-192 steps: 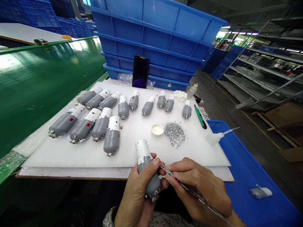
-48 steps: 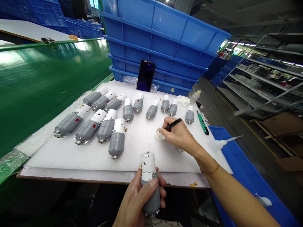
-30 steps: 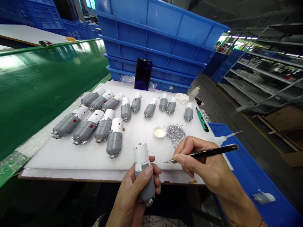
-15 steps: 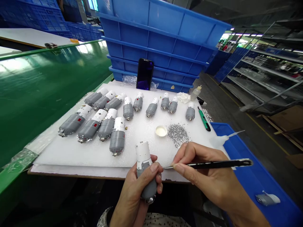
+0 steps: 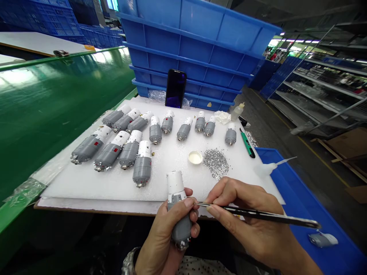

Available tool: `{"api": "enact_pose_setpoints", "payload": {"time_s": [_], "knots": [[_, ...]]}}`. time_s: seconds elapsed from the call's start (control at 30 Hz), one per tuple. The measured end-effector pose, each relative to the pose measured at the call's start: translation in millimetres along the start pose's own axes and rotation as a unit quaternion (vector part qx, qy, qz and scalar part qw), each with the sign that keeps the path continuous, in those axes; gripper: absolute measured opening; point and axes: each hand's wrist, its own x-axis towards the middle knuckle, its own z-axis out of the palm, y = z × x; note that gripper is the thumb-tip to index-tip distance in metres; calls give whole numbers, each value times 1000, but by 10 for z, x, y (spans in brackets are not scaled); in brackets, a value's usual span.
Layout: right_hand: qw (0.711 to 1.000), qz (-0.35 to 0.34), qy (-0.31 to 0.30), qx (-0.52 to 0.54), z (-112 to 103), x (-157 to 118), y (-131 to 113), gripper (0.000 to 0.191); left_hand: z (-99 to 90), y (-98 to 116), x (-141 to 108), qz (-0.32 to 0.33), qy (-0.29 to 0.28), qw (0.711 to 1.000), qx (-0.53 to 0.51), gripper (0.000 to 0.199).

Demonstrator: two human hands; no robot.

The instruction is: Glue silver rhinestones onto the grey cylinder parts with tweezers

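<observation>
My left hand is closed around a grey and white model spacecraft, its white end pointing up and away from me. In my right hand is a pair of black tweezers, pinched near the slim metal tips. Those tips reach the side of the model beside my left thumb and fingertips; whether they grip a small part is too small to tell. Beyond my hands lie a heap of tiny silver parts and a small white cap with pale contents.
Several similar models lie on the white foam board. A phone leans on stacked blue crates. To the right are a green cutter knife, a dropper bottle and a blue bin.
The tweezers have tilted, their rear end dropping to the right. My right hand has moved slightly down, with the tips nearer the model, which has shifted a little right in my left hand.
</observation>
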Motion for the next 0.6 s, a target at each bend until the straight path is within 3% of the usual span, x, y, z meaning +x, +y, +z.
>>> {"api": "enact_pose_setpoints", "payload": {"time_s": [0.4, 0.6], "knots": [[1000, 4, 4, 26, 20, -39, 57, 15, -17, -27, 11, -10, -1, 1000, -8, 20], [999, -13, 48, -2, 33, -60, 36, 15, -30, -31, -6, -1, -8, 1000, 30, 26]]}}
